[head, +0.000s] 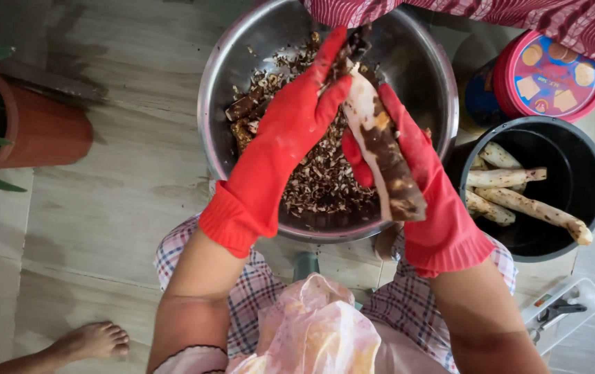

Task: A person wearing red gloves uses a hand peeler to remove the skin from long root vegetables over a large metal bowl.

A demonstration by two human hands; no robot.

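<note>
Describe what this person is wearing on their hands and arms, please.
Both the left hand and the right hand wear bright red rubber gloves with ribbed, gathered cuffs ending just past the wrists. Brown smudges mark the glove fingers. Above the cuffs the forearms are bare, with no sleeves showing.

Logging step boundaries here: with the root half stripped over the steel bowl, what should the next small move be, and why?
Probably pull the loosened strip further down. The right hand grips the root, pale flesh showing beside remaining brown skin; the left hand pinches the top, and peelings already lie in the bowl below.
</note>
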